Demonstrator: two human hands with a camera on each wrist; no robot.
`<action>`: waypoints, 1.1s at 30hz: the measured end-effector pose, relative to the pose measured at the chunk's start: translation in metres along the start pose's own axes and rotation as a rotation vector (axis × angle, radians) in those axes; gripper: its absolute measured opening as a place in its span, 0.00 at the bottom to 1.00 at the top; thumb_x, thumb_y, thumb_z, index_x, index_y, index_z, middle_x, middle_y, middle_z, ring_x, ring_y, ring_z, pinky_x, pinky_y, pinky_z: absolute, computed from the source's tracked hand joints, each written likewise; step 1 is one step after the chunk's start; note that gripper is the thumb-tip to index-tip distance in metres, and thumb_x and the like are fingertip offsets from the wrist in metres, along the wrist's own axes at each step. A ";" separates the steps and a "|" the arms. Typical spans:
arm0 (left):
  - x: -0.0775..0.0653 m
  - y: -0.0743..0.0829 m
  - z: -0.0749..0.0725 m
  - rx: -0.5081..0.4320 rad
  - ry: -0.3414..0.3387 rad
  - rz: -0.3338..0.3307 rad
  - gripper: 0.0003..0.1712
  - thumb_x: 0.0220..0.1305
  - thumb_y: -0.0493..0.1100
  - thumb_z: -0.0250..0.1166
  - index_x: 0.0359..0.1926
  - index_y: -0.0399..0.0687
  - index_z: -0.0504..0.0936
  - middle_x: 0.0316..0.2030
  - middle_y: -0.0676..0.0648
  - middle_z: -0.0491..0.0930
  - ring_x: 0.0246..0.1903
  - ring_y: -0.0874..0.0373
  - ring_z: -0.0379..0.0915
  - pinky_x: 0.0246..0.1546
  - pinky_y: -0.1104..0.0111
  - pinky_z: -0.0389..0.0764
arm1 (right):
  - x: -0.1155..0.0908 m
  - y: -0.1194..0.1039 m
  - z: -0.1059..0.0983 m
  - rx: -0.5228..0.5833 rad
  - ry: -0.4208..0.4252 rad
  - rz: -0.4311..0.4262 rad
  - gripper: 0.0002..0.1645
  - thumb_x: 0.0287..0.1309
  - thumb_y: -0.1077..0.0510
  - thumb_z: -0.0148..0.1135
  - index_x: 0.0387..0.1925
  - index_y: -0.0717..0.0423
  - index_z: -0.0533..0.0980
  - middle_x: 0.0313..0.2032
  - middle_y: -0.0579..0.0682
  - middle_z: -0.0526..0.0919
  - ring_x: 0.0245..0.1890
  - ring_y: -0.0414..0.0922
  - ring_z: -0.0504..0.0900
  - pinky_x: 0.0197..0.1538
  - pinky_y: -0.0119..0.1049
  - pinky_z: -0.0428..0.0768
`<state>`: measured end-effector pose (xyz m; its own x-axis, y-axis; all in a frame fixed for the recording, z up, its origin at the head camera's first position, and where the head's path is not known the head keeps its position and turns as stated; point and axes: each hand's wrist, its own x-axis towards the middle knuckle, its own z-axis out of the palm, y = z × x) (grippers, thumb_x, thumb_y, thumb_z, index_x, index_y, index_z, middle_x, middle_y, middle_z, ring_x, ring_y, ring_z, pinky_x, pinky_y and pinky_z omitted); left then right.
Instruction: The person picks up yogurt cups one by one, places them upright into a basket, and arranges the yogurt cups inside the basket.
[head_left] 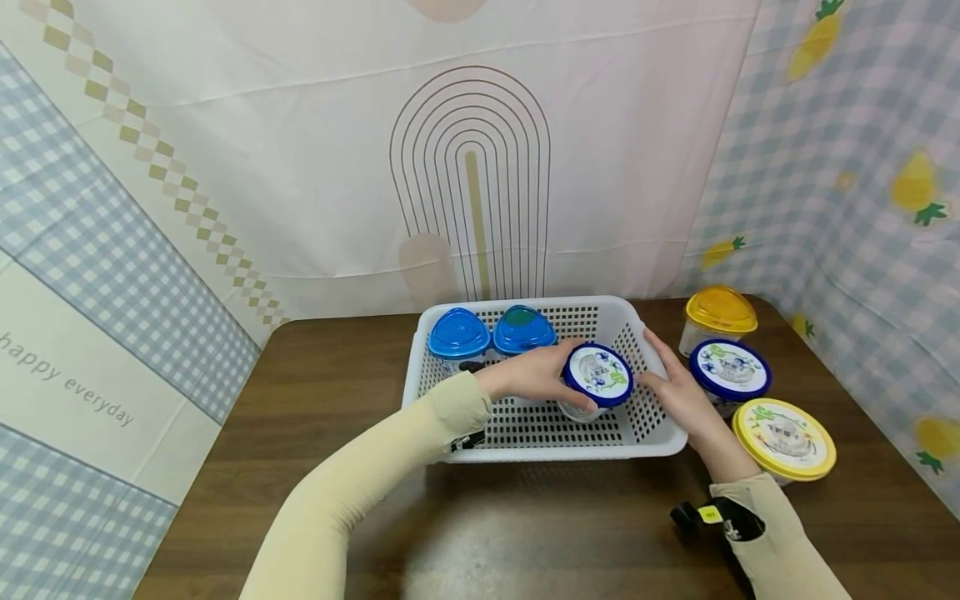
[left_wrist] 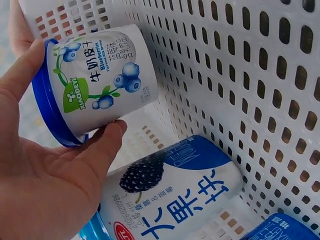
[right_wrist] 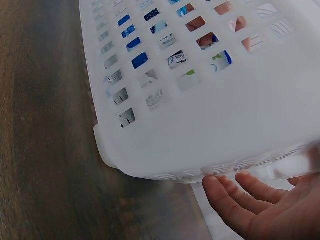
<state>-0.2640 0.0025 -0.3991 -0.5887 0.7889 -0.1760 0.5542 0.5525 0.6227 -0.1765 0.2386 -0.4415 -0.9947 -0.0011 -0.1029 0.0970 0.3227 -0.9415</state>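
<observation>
A white plastic basket (head_left: pixel 555 454) with perforated walls stands on the table. Inside its right half, my left hand (head_left: pixel 540 377) grips a tub with a dark blue rimmed lid (head_left: pixel 600 375), thumb and fingers around its side. Blueberries are printed on that tub (left_wrist: pixel 112 80) in the left wrist view, where it leans sideways above the basket floor. My right hand (head_left: pixel 686 400) holds the basket's right rim, thumb over the edge; in the right wrist view its fingertips (right_wrist: pixel 212 185) touch the basket. Two tubs with bright blue lids, one left (head_left: pixel 459 333) and one right (head_left: pixel 522 331), sit in the basket's back left.
On the table right of the basket stand a tub with an orange-yellow lid (head_left: pixel 722 310), a blue-lidded blueberry tub (head_left: pixel 730 368) and a yellow-lidded tub (head_left: pixel 783 439). They are close by my right hand and forearm. A patterned cloth (head_left: pixel 337 167) hangs behind the table.
</observation>
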 end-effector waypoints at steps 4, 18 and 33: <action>-0.002 0.003 0.001 0.033 0.019 -0.026 0.62 0.55 0.63 0.75 0.79 0.48 0.50 0.66 0.45 0.72 0.61 0.54 0.71 0.62 0.60 0.73 | 0.000 -0.001 0.001 -0.011 0.004 0.003 0.47 0.74 0.57 0.47 0.80 0.31 0.33 0.78 0.64 0.41 0.69 0.71 0.60 0.57 0.67 0.73; 0.003 -0.001 0.004 0.106 0.057 -0.083 0.61 0.55 0.65 0.73 0.78 0.46 0.52 0.64 0.43 0.74 0.59 0.53 0.74 0.58 0.62 0.75 | 0.000 -0.002 0.002 -0.023 0.014 0.021 0.48 0.74 0.56 0.48 0.80 0.31 0.32 0.79 0.63 0.40 0.69 0.72 0.61 0.57 0.68 0.73; 0.004 0.005 0.006 0.125 0.109 -0.105 0.58 0.60 0.65 0.70 0.78 0.41 0.51 0.63 0.39 0.75 0.58 0.51 0.76 0.57 0.62 0.77 | 0.001 -0.002 0.002 -0.023 0.012 0.026 0.49 0.74 0.56 0.49 0.80 0.31 0.32 0.78 0.64 0.41 0.68 0.71 0.61 0.58 0.67 0.72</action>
<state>-0.2598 0.0099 -0.4008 -0.7040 0.6948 -0.1473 0.5509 0.6651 0.5042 -0.1779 0.2364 -0.4401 -0.9922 0.0191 -0.1230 0.1220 0.3446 -0.9308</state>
